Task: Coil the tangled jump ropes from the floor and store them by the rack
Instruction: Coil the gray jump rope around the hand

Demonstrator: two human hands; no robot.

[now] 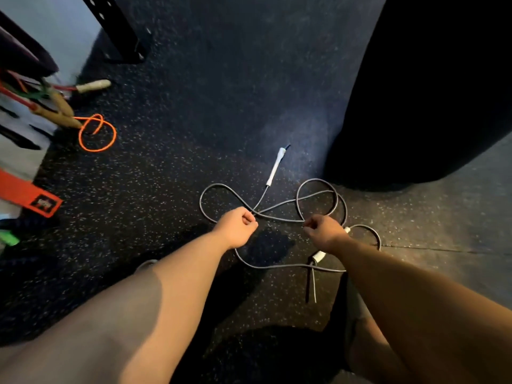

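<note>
A grey jump rope [277, 217] lies tangled in loops on the dark speckled floor. One white handle [275, 167] points away from me; a second white handle [318, 256] lies partly under my right wrist. My left hand [238, 227] pinches the rope where several strands cross. My right hand [322, 230] pinches a strand just to the right of that crossing. An orange rope [97, 133] with wooden handles [65, 112] lies looped at the far left beside the black rack post [116, 31].
A large black bag-like shape [429, 92] fills the upper right, close to the grey rope. Red and green bands [22, 92] and an orange strap [27, 196] lie along the left edge. My knees sit low in view.
</note>
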